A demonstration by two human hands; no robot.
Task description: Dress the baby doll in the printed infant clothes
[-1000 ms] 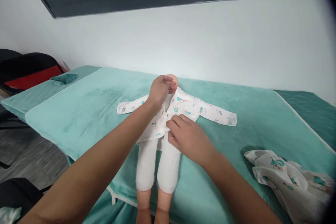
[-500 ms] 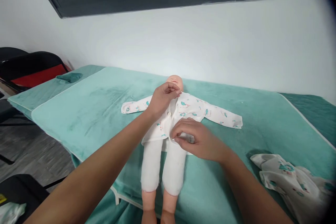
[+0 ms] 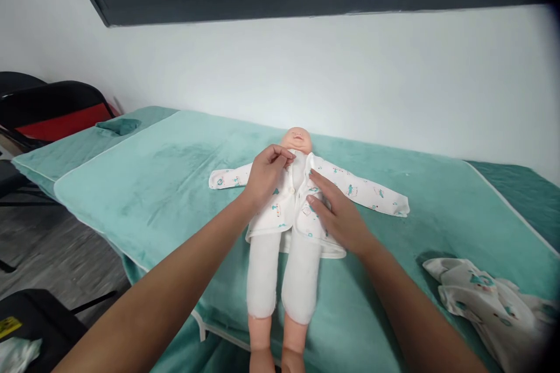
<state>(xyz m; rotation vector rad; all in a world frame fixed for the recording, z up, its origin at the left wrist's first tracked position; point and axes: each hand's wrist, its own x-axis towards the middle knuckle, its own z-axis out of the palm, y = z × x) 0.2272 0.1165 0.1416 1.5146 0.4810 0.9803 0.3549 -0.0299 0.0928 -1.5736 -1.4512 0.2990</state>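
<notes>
Because the doll [image 3: 263, 268] lies on its back with its bare feet [image 3: 261, 358] nearest, its long axis runs away from the person, up between the two arms. Off to the right, well apart from it, a crumpled printed cloth [image 3: 485, 297] lies on the green-covered counter [image 3: 184, 169]. Past the doll's white legs [image 3: 301, 280], the printed jacket [image 3: 284, 210] sits on its trunk, front parted, both sleeves [image 3: 380, 198] stretched out sideways. The right hand [image 3: 335, 210], the nearer one, has its fingers spread and laid on the front panel on its side, tips toward the opening. Farther up, the left hand [image 3: 270, 170] reaches over the other panel to the neckline; its thumb and fingertips are bent close together, but I cannot tell whether they pinch cloth. Between the hands shows a small button [image 3: 292, 190]. Just beyond lies the doll's head [image 3: 297, 139], then the white wall [image 3: 306, 70].
</notes>
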